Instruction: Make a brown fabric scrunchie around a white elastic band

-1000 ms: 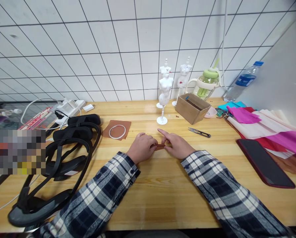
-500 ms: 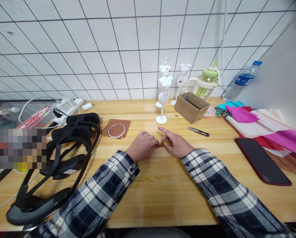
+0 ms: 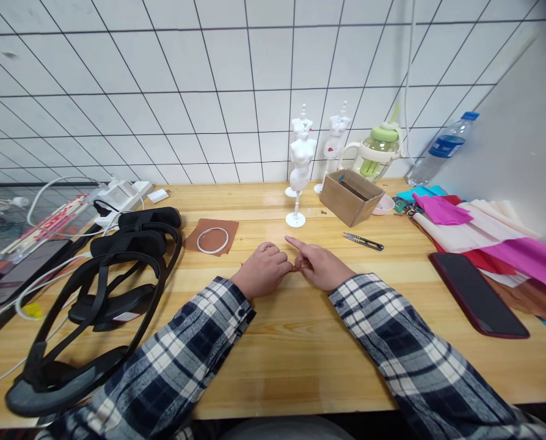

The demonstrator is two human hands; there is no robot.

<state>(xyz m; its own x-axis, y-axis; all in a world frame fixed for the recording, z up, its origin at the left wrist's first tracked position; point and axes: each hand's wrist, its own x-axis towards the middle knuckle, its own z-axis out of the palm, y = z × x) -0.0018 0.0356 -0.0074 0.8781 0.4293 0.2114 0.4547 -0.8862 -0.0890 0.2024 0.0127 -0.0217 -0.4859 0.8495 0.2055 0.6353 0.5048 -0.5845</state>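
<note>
Just above the middle of the table, my left hand (image 3: pixel 262 271) and my right hand (image 3: pixel 321 266) meet fingertip to fingertip. A small strip of brown fabric (image 3: pixel 295 267) is pinched between them, mostly hidden by the fingers. The left fingers are curled over its left end. On the right, thumb and curled fingers grip the other end while the index finger points outward. To the left of my hands lies a brown fabric piece (image 3: pixel 229 229) with a silver hoop (image 3: pixel 212 241) on it. Thread snips (image 3: pixel 363 241) lie to the right.
White mannequin stands (image 3: pixel 302 160) and a cardboard box (image 3: pixel 352 198) are at the back. A black headset (image 3: pixel 103 287) fills the left side. On the right are a phone (image 3: pixel 477 293), coloured fabrics (image 3: pixel 465 235), a green-lidded cup (image 3: pixel 380 150) and a water bottle (image 3: pixel 444 150).
My hands have drawn slightly closer together, and less of the brown strip shows between them. The whole view has shifted a little.
</note>
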